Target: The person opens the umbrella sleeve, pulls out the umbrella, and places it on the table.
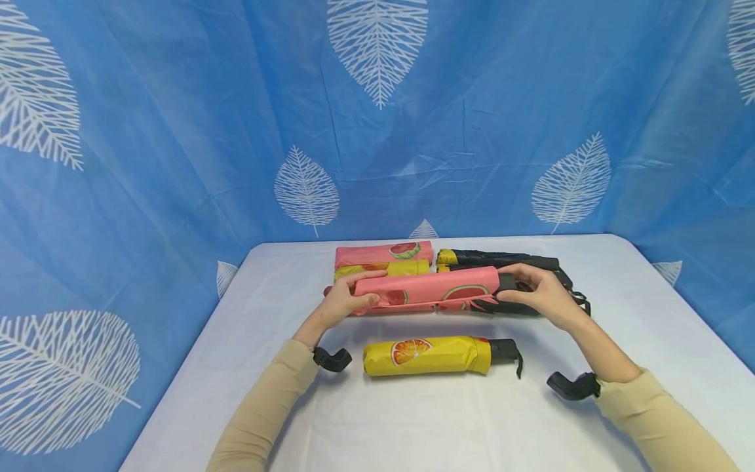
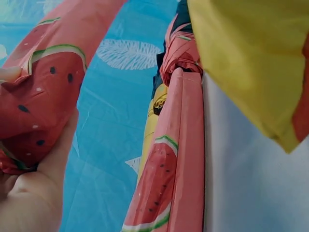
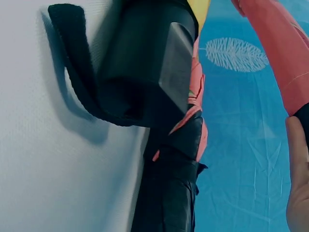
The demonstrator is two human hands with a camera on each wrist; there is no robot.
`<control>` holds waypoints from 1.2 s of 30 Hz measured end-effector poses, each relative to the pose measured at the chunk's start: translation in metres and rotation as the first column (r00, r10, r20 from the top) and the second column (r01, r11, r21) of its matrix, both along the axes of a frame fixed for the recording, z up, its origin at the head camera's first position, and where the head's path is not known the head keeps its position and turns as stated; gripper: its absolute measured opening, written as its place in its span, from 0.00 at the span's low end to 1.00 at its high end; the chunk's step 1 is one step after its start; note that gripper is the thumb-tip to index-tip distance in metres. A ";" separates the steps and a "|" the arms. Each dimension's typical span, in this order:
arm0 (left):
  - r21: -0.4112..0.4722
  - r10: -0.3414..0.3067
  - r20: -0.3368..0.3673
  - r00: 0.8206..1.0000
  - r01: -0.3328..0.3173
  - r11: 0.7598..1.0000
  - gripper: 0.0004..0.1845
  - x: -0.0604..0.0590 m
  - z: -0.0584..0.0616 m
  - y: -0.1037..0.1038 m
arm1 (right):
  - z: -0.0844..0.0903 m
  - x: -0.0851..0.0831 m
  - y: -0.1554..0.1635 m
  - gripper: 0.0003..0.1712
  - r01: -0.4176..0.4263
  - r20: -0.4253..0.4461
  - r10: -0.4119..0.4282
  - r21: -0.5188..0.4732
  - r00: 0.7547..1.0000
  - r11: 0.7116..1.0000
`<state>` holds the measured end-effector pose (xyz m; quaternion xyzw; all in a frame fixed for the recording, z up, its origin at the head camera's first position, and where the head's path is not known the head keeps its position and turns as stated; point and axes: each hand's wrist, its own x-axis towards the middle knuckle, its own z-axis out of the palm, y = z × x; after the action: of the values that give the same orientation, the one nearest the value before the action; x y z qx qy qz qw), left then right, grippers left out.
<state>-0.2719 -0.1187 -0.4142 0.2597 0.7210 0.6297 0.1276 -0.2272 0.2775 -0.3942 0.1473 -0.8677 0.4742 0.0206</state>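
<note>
A folded pink umbrella with watermelon slices is held level above the table by both hands. My left hand grips its left end, the thumb on the near side. At the other end, the fingers and thumb of my right hand pinch the black handle. The left wrist view shows the left hand around the watermelon-print fabric. In the right wrist view only part of the right hand appears, beside the dark handle end. A folded yellow umbrella with an orange-slice print lies on the table nearer me.
Behind the held umbrella lie more folded umbrellas: a pink one at the back, a yellow one, and black ones to the right. They rest on a white-covered table. A blue leaf-patterned curtain stands behind.
</note>
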 end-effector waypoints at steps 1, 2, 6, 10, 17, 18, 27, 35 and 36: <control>-0.004 -0.003 -0.001 1.000 0.003 1.000 0.28 0.001 0.001 0.000 | -0.001 0.000 0.000 0.30 0.007 0.015 -0.007 -0.004 1.000 1.000; -0.005 -0.007 -0.003 1.000 0.007 1.000 0.28 0.002 0.001 -0.001 | -0.001 0.000 -0.001 0.30 0.013 0.027 -0.013 -0.010 1.000 1.000; 0.001 -0.029 -0.004 1.000 0.029 1.000 0.29 0.004 0.005 -0.002 | -0.003 0.001 -0.001 0.26 0.038 0.044 -0.034 -0.077 0.998 0.996; 0.044 -0.073 -0.027 0.997 0.074 0.996 0.30 0.004 0.010 -0.001 | -0.006 0.002 -0.001 0.18 0.011 0.049 0.004 -0.294 0.999 0.956; 0.110 -0.098 -0.086 0.991 0.108 0.988 0.28 0.004 0.013 -0.004 | -0.010 0.005 0.005 0.17 -0.077 0.016 0.113 -0.641 0.993 0.764; 0.117 -0.104 -0.094 0.990 0.115 0.987 0.28 0.004 0.013 -0.006 | -0.010 0.006 0.006 0.17 -0.082 0.009 0.117 -0.663 0.993 0.744; 0.078 -0.046 -0.081 0.996 0.053 0.996 0.24 0.006 0.014 -0.018 | -0.017 0.012 0.021 0.18 -0.121 -0.033 0.150 -0.764 0.988 0.633; 0.002 0.008 -0.032 0.999 -0.008 1.000 0.23 0.005 0.008 -0.028 | -0.021 0.017 0.033 0.20 -0.160 -0.066 0.180 -0.801 0.981 0.577; 0.001 0.012 -0.022 1.000 -0.012 1.000 0.23 0.005 0.008 -0.028 | -0.022 0.017 0.035 0.21 -0.162 -0.068 0.183 -0.805 0.981 0.570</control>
<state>-0.2668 -0.1471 -0.4063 0.2621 0.7235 0.6280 0.1157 -0.2099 0.3125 -0.4159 0.2004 -0.5396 0.8172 0.0291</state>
